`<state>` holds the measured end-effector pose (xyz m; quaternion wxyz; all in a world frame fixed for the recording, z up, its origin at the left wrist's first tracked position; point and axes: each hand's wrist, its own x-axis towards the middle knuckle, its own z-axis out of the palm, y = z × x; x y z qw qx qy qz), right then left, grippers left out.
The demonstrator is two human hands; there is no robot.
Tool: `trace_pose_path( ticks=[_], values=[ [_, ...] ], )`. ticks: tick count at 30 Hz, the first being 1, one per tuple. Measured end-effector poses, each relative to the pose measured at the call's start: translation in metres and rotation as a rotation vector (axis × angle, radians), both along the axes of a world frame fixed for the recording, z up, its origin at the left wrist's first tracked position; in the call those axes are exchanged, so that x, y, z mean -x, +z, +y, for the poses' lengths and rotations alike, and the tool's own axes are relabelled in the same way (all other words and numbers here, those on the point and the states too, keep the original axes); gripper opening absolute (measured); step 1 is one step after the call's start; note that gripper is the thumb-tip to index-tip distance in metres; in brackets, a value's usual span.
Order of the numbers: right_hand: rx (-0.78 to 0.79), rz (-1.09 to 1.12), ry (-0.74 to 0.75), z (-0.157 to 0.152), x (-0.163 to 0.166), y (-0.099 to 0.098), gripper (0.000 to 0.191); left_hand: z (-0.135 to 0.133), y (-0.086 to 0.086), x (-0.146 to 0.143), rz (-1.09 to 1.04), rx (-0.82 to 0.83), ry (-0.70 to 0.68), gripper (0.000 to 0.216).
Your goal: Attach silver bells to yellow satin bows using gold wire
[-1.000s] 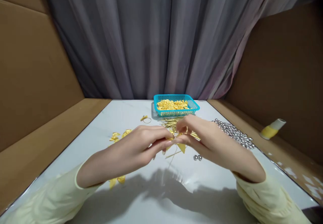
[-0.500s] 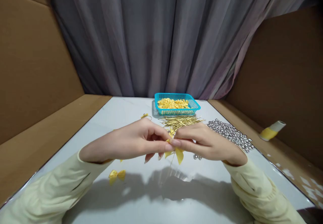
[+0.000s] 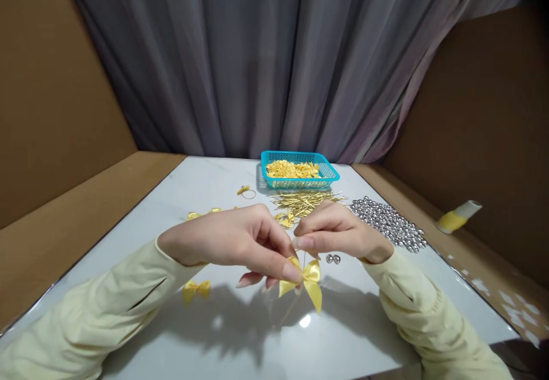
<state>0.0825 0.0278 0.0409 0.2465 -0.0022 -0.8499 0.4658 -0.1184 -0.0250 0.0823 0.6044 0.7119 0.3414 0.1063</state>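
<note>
My left hand [image 3: 227, 242] pinches a small yellow ribbon bow [image 3: 306, 280] between thumb and forefinger, just above the white table [image 3: 206, 186]. A thin gold pin runs up through the bow. My right hand [image 3: 338, 232] pinches the top of that pin right above the bow. Both hands meet at the table's middle, fingers closed.
A blue basket [image 3: 300, 170] of yellow bows stands at the back centre. In front of it lies a heap of gold pins [image 3: 306, 202]; silver beads [image 3: 388, 223] spread at the right. Loose bows [image 3: 196, 290] lie left. Cardboard walls flank the table; a yellow-and-white spool [image 3: 458, 216] lies right.
The hands have come nearer and lower. The bow, half hidden between the fingertips before, now hangs in plain sight under my left thumb with the pin through it.
</note>
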Motion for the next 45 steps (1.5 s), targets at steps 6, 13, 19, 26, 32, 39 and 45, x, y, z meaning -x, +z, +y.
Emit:
trace_pose_path(
  ticks=[6, 13, 19, 26, 32, 39, 45],
  values=[
    [0.034, 0.011, -0.022, -0.003, 0.001, 0.003, 0.036, 0.001, -0.001, 0.001, 0.012, -0.022, -0.023, 0.026],
    [0.024, -0.031, -0.060, -0.012, 0.000, 0.011, 0.035, 0.001, 0.000, 0.001, 0.060, -0.056, -0.047, 0.028],
    [-0.001, -0.047, -0.113, -0.015, 0.001, 0.011, 0.035, 0.002, -0.003, 0.004, 0.092, -0.087, -0.034, 0.032],
    [0.037, -0.032, -0.212, -0.011, 0.001, 0.014, 0.037, 0.001, -0.003, 0.001, 0.122, -0.046, -0.074, 0.026],
    [0.109, 0.077, -0.325, -0.012, -0.001, 0.019, 0.036, -0.001, -0.006, -0.002, 0.181, -0.017, -0.150, 0.029],
    [0.362, 0.260, -0.413, -0.019, 0.011, 0.029, 0.038, -0.002, -0.017, -0.001, 0.179, 0.012, -0.170, 0.022],
    [0.277, 0.337, -0.512, -0.012, 0.013, 0.047, 0.039, 0.000, -0.019, 0.001, 0.180, 0.053, -0.190, 0.020]
  ],
)
